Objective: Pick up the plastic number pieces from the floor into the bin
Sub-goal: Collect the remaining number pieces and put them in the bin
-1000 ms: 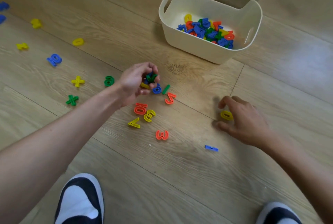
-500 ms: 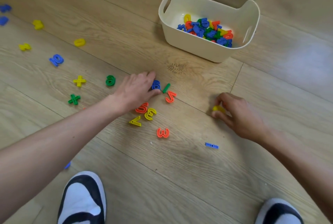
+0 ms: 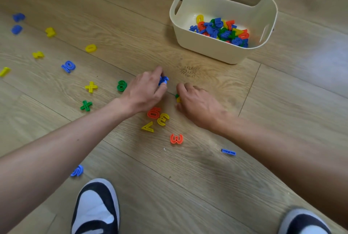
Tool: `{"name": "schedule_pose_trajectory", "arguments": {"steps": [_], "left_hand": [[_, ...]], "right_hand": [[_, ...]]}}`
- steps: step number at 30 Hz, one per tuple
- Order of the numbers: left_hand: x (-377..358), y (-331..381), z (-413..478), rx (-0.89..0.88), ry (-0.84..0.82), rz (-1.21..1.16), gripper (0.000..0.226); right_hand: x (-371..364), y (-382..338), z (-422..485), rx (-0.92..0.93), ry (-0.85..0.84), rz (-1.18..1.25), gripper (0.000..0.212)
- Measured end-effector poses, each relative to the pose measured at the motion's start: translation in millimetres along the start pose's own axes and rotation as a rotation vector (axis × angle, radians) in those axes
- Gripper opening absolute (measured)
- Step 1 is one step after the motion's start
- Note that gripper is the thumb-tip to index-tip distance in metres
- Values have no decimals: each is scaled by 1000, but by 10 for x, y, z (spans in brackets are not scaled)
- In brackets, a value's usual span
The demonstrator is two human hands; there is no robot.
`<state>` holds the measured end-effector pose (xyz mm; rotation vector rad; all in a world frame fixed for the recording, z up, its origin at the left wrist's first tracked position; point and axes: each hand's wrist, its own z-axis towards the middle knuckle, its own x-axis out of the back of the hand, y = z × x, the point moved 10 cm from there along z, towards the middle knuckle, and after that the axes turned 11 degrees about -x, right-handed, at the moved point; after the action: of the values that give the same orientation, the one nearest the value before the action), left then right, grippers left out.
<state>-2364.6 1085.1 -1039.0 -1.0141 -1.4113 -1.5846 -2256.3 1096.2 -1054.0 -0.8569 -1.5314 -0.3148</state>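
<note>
A cream bin (image 3: 216, 53) stands on the wooden floor at the upper right, with several coloured number pieces inside. My left hand (image 3: 145, 92) rests on the floor in the middle, its fingers closed on a blue number piece (image 3: 163, 80). Close beside it, my right hand (image 3: 197, 104) is curled over yellow and green pieces (image 3: 178, 98) that peek out at its fingertips. An orange piece (image 3: 154, 112), a yellow 3 (image 3: 163, 119), a yellow 7 (image 3: 148, 126) and an orange 3 (image 3: 176, 138) lie just below the hands.
More pieces lie scattered to the left: a green 6 (image 3: 121, 85), a yellow plus (image 3: 91, 87), a green cross (image 3: 86, 105), a blue one (image 3: 68, 66) and a yellow 0 (image 3: 91, 48). A blue bar (image 3: 228, 152) lies to the right. My two shoes (image 3: 96, 207) are at the bottom.
My right hand has moved left with the yellow piece, onto the spot of the green bar and orange piece. My left hand has closed on the blue piece.
</note>
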Motion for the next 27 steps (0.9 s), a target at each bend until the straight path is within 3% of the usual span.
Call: {"name": "schedule_pose_trajectory", "arguments": {"steps": [14, 22, 27], "left_hand": [[-266, 488, 212, -213, -156, 228, 26], [-496, 572, 220, -223, -242, 419, 38], [-556, 577, 227, -226, -288, 491, 34]], "right_hand": [[-28, 232, -257, 91, 138, -109, 28], [-53, 352, -373, 72, 154, -104, 32], [-39, 331, -358, 61, 172, -145, 25]]}}
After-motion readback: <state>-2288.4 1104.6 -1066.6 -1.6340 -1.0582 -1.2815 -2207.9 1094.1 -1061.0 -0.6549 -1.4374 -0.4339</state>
